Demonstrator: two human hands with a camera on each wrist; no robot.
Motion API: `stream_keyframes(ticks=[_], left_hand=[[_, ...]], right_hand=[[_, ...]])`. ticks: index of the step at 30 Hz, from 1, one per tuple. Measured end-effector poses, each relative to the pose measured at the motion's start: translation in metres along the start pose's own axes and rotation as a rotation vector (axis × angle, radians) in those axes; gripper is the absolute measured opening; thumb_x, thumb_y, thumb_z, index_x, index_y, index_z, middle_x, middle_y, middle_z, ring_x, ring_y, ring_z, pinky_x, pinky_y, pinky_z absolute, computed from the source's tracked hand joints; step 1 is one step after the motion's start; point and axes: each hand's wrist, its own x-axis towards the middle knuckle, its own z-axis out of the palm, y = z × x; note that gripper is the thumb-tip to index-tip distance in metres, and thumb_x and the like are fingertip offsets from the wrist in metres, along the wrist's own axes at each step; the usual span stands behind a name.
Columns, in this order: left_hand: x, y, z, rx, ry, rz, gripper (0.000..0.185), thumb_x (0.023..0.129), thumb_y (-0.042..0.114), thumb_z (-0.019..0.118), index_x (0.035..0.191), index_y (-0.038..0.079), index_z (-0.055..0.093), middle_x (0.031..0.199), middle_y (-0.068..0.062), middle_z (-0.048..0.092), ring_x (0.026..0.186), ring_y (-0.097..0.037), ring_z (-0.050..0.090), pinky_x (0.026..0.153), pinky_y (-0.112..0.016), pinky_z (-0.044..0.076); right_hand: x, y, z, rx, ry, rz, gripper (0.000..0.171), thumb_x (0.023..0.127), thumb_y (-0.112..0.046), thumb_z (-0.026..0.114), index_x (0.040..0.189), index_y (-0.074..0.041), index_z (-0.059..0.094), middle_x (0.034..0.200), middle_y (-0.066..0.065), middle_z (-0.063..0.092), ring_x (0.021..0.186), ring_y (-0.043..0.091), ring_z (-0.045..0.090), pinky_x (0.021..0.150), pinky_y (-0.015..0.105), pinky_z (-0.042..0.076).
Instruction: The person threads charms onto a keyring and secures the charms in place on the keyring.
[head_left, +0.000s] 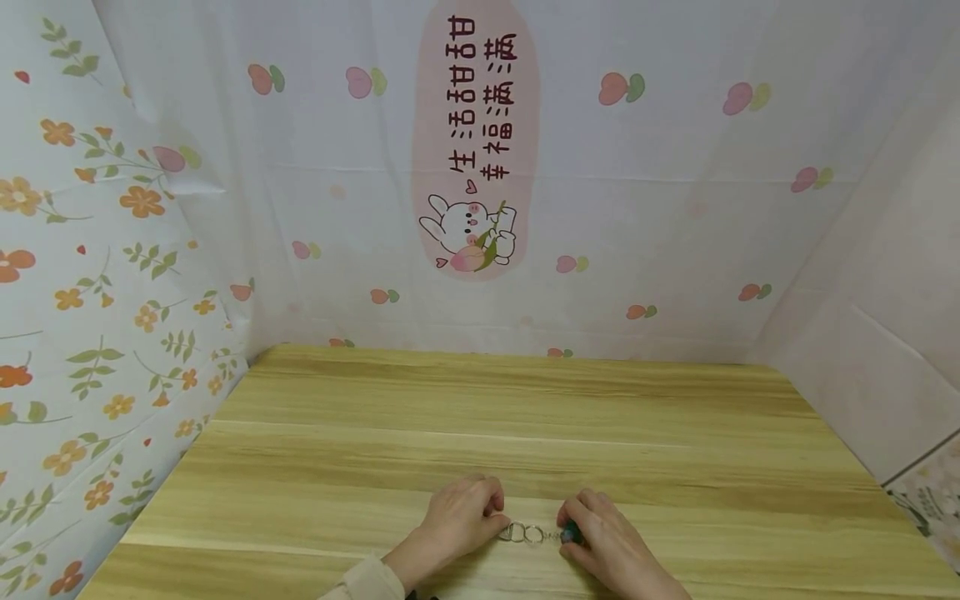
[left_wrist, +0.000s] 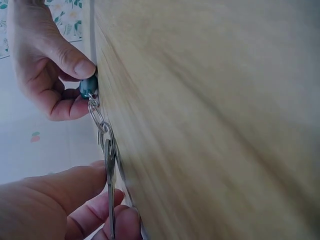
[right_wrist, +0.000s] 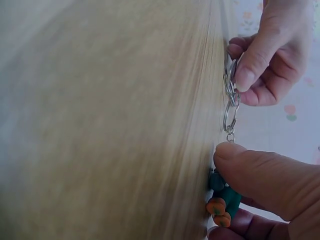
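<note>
My left hand (head_left: 463, 515) pinches a metal key (left_wrist: 111, 197) between thumb and fingers, low over the wooden table. The key hangs on linked metal split rings (head_left: 534, 534), stretched out between the two hands. A short chain (right_wrist: 230, 135) joins the rings to a small dark green figurine charm (right_wrist: 231, 197) with orange feet. Thumb and fingers of my right hand (head_left: 606, 537) grip this charm close to the tabletop, covering part of it. In the right wrist view the orange feet stick out beneath the thumb.
The wood-grain table (head_left: 480, 417) reaches back to a white cloth backdrop (head_left: 675, 217) with fruit prints, lettering and a rabbit drawing. A flower-patterned cloth (head_left: 112, 275) closes off the left side, and a pale cloth (head_left: 862, 333) the right.
</note>
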Motion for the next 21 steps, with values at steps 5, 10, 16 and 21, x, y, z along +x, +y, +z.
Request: stream_keyframes(ticks=[5, 10, 16, 21], left_hand=[[-0.002, -0.004, 0.0, 0.077, 0.038, 0.022, 0.024, 0.075, 0.032, 0.077, 0.075, 0.019, 0.057, 0.069, 0.012, 0.047, 0.059, 0.001, 0.039, 0.051, -0.017, 0.032], [-0.003, -0.006, -0.002, 0.113, 0.041, 0.026, 0.025, 0.076, 0.034, 0.076, 0.077, 0.018, 0.057, 0.068, 0.012, 0.042, 0.058, 0.0, 0.036, 0.05, -0.017, 0.031], [-0.006, -0.016, -0.007, 0.092, 0.06, 0.024, 0.023, 0.077, 0.032, 0.075, 0.082, 0.017, 0.06, 0.071, 0.011, 0.048, 0.059, -0.001, 0.041, 0.052, -0.018, 0.032], [-0.008, -0.029, -0.017, 0.166, 0.162, 0.06, 0.031, 0.079, 0.028, 0.075, 0.102, 0.011, 0.063, 0.092, -0.001, 0.061, 0.079, -0.015, 0.058, 0.063, -0.026, 0.048]], right_hand=[[0.0, 0.001, -0.002, -0.004, 0.005, -0.006, 0.026, 0.075, -0.02, 0.077, 0.093, -0.016, 0.059, 0.086, -0.012, 0.046, 0.077, 0.003, 0.037, 0.062, 0.02, 0.038], [-0.002, 0.003, -0.004, 0.001, -0.018, 0.058, 0.029, 0.078, -0.023, 0.075, 0.102, -0.012, 0.063, 0.097, -0.008, 0.054, 0.085, 0.006, 0.047, 0.07, 0.025, 0.046], [-0.011, 0.008, -0.01, -0.038, 0.04, 0.159, 0.032, 0.079, -0.019, 0.074, 0.108, -0.01, 0.064, 0.104, -0.002, 0.059, 0.092, 0.014, 0.055, 0.073, 0.03, 0.051], [-0.016, 0.022, -0.02, -0.14, 0.163, 0.2, 0.041, 0.078, -0.013, 0.076, 0.115, -0.002, 0.062, 0.108, 0.015, 0.061, 0.097, 0.028, 0.059, 0.076, 0.043, 0.052]])
